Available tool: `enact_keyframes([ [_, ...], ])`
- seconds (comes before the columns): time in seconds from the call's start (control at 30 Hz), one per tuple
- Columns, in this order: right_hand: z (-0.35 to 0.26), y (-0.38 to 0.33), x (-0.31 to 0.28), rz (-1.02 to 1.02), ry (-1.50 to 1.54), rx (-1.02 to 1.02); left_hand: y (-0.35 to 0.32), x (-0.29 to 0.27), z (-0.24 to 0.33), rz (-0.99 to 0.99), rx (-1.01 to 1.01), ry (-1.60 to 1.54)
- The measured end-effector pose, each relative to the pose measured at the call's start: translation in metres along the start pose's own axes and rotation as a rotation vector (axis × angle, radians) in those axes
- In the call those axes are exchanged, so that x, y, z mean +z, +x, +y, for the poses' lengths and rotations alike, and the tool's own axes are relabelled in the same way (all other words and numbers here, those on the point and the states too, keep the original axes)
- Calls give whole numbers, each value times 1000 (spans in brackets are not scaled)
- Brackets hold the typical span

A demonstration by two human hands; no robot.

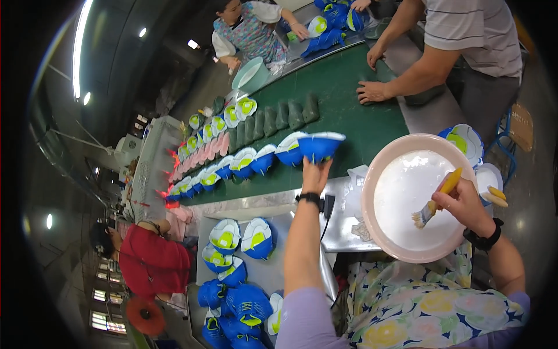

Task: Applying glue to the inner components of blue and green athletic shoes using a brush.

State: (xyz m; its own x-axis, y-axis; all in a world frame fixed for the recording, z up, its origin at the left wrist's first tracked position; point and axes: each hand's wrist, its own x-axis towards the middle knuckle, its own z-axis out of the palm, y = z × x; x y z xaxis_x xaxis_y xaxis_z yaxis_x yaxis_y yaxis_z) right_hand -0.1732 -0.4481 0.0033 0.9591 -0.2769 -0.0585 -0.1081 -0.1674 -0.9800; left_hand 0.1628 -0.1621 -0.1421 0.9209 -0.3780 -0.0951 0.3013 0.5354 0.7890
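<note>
My left hand (315, 175) reaches over the near edge of the green conveyor belt and grips a blue shoe upper (321, 146) from below. That upper has a pale rim and stands at the right end of a row of similar shoe uppers (243, 163). Between the fingers of my right hand (465, 205) is a paintbrush (428, 214) with a yellow handle. Its bristles hang over the white liquid (401, 186) in a large pale pink basin (372, 224). Whether the bristles touch the liquid, I cannot tell.
Dark grey foot-shaped pieces (270, 122) and pink ones (203, 152) line the belt (372, 134). More blue uppers (247, 305) lie on a metal table at lower left. Beyond the belt are two people (250, 35) (465, 41); a person in red (154, 256) is at left.
</note>
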Motion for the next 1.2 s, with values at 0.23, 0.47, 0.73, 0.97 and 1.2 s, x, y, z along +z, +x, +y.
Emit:
enact_keyframes([
  [0.23, 20, -4, -2, -25, 66, 92, 22, -90, 36, 657, 226, 1226],
  [0.47, 12, 10, -11, -64, -241, -34, -206, -178, 133, 391, -190, 2161],
  [0.73, -4, 24, 54, -303, -325, -280, -278, -122, 155, 318, 109, 215],
  [0.97, -6, 13, 70, -388, -382, -223, -298, -112, 77, 778, -280, 477],
  [1.2, 4, 10, 39, -325, -629, -348, -274, -89, 82, -66, -3, 1440],
])
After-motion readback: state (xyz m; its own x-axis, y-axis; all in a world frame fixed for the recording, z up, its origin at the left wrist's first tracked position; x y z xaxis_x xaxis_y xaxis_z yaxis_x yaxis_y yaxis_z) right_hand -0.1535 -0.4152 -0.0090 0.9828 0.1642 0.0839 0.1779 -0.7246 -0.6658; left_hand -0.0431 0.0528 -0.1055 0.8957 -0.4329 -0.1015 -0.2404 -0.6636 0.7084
